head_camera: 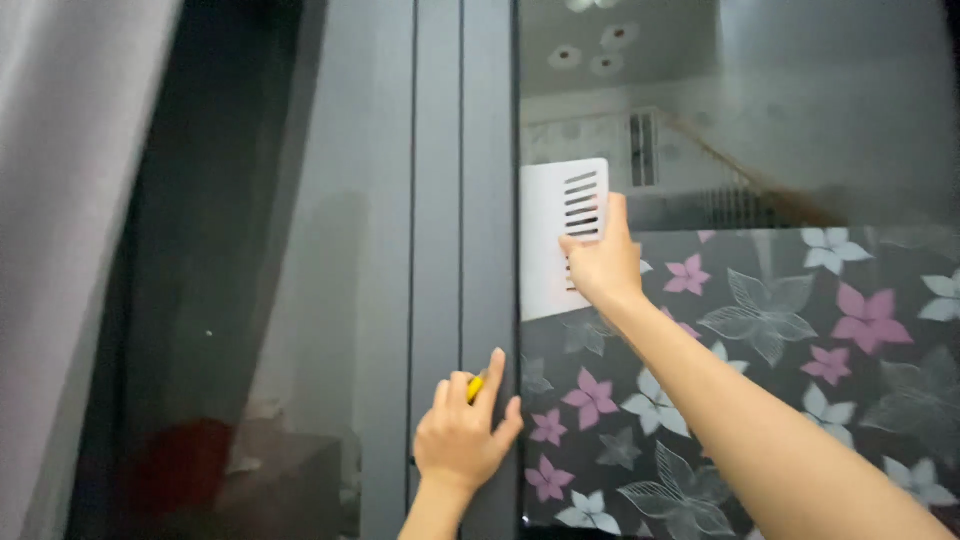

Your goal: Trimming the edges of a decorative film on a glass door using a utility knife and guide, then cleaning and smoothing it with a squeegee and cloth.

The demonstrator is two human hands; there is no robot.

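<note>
My right hand [603, 262] presses a white flat plastic scraper with slots [556, 235] against the window glass, at the upper left edge of a dark film printed with pink and white flowers [780, 380]. My left hand [462, 430] rests on the grey window frame [487, 250], closed on a small yellow-handled tool [476, 385], mostly hidden by the fingers. The scraper's left edge meets the frame.
Bare glass [730, 100] above the film reflects a room and ceiling. A second dark pane [230, 280] lies left of the frame, with a pale curtain [70, 200] at the far left.
</note>
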